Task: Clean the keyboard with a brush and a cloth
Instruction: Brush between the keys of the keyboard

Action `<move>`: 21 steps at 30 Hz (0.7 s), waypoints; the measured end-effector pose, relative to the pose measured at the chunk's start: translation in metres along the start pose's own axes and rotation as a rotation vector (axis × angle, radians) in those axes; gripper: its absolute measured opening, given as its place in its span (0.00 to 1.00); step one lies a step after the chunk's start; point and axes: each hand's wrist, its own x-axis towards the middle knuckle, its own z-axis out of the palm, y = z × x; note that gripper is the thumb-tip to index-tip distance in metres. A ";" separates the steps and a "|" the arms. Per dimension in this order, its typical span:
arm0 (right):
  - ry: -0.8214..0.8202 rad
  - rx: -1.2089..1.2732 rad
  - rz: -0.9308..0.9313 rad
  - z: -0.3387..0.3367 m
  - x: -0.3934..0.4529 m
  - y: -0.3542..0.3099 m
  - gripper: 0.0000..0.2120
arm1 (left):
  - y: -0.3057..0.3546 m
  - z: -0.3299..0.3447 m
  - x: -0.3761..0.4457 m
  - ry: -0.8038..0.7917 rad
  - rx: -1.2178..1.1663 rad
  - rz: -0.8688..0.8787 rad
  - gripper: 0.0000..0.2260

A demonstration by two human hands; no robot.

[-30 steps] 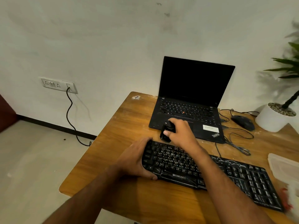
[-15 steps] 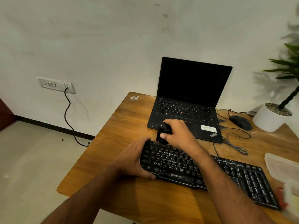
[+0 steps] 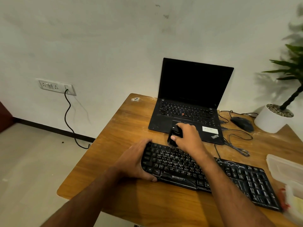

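Observation:
A black dusty keyboard [image 3: 213, 174] lies slantwise across the wooden table [image 3: 124, 131]. My left hand [image 3: 136, 161] grips the keyboard's left end, thumb on the front edge. My right hand [image 3: 188, 138] is closed around a small black brush [image 3: 174, 135], whose lower end touches the keyboard's top row near the back edge. My right forearm crosses over the keyboard's middle and hides part of it. No cloth is clearly in view.
An open black laptop [image 3: 188, 102] stands just behind the brush. A black mouse [image 3: 242, 123] with loose cables and a white plant pot [image 3: 272, 118] sit at the back right. A clear plastic box [image 3: 288, 167] is at the right edge.
My right hand has shifted the brush slightly along the keyboard's back row. My left hand has kept its hold on the left end. The view has drifted a little.

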 end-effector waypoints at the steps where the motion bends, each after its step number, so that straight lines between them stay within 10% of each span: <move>1: 0.008 0.029 -0.011 -0.002 0.001 0.000 0.10 | 0.000 0.000 0.000 -0.004 -0.002 -0.003 0.60; 21: -0.114 0.088 -0.091 0.020 -0.005 -0.008 0.12 | -0.002 0.000 0.001 0.011 -0.010 0.026 0.59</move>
